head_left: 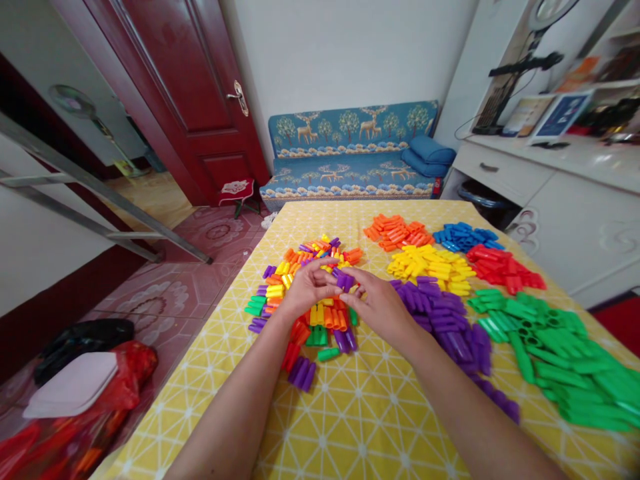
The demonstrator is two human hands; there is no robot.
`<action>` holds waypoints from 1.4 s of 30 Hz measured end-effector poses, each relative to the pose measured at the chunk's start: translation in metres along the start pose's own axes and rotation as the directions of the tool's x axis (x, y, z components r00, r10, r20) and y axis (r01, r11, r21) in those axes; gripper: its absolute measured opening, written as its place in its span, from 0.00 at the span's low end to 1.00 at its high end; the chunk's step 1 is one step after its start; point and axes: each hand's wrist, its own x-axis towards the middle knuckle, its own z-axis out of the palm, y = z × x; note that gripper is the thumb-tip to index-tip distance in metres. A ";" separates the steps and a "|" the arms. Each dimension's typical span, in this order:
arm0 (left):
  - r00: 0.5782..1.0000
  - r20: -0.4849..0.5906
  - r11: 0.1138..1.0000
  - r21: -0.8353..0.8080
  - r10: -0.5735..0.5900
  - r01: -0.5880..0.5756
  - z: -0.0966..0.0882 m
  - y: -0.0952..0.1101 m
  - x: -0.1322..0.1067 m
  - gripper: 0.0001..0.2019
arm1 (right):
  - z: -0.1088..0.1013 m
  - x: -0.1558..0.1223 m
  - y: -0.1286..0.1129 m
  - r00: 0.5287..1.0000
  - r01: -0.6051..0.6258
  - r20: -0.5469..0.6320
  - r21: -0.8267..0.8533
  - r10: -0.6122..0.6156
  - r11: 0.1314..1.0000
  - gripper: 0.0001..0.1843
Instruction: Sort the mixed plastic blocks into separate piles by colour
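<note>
My left hand (309, 288) and my right hand (381, 303) meet over a mixed heap on the table. Between their fingertips is a small cluster of purple plastic tubes (345, 281), like pen caps; both hands have curled fingers around it. Beneath and around the hands lies the mixed heap of tubes (276, 291) in orange, yellow, purple, green and red. Nearest to me in it are a row of purple tubes (302, 374) and a single green tube (329, 354). Just right of my right hand spreads a pile of purple tubes (440, 313), partly hidden by my forearm.
Single-colour piles stand on the right: orange (397, 232), yellow (430, 267), blue (467, 236), red (505, 268) and green (570, 360). The table has a yellow patterned cloth (360, 420). Beyond it is a blue sofa (345, 160); a white cabinet (575, 220) stands right.
</note>
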 end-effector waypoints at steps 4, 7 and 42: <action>1.000 0.019 0.996 0.085 -0.017 0.016 0.003 -0.003 -0.002 0.32 | -0.003 0.001 0.001 0.998 0.000 -0.057 -0.038 -0.002 0.999 0.14; 0.999 -0.014 0.972 0.232 0.033 -0.029 0.000 -0.008 0.001 0.22 | -0.011 0.003 0.010 0.994 -0.022 -0.107 -0.080 0.013 0.997 0.09; 0.965 0.242 0.291 0.921 0.098 -0.260 -0.014 -0.023 0.021 0.30 | 0.006 0.003 0.035 0.998 -0.055 0.021 -0.299 0.064 0.953 0.10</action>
